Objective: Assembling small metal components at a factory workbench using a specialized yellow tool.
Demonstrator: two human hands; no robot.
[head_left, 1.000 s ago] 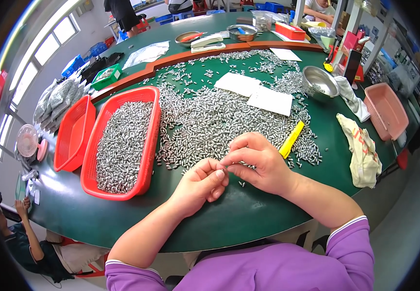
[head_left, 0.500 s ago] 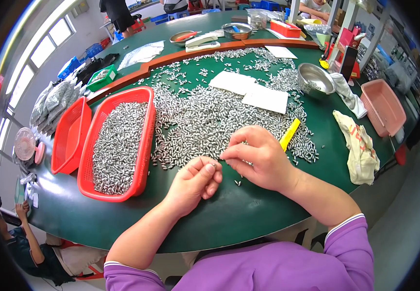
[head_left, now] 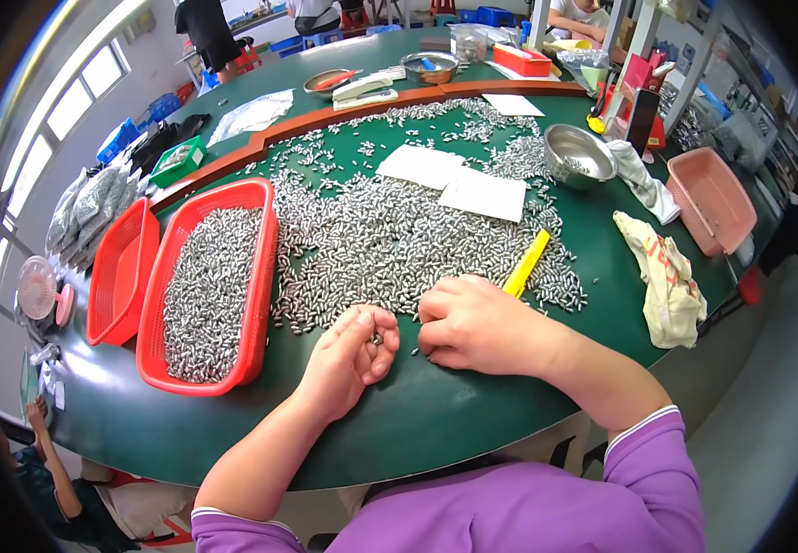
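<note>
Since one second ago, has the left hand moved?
Yes. The left hand has drawn slightly back from the right hand, toward the red basket.

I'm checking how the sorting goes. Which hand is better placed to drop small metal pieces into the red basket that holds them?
Probably the left hand: curled around small metal pieces, nearer the red basket. The right hand rests farther away, beside the yellow tool.

- Bright daylight pours in from the windows at upper left, blown out white.
- The green bench shows soft sheen and only faint shadows.
- Centre is sharp; straight edges bow toward the black fisheye rim.
</note>
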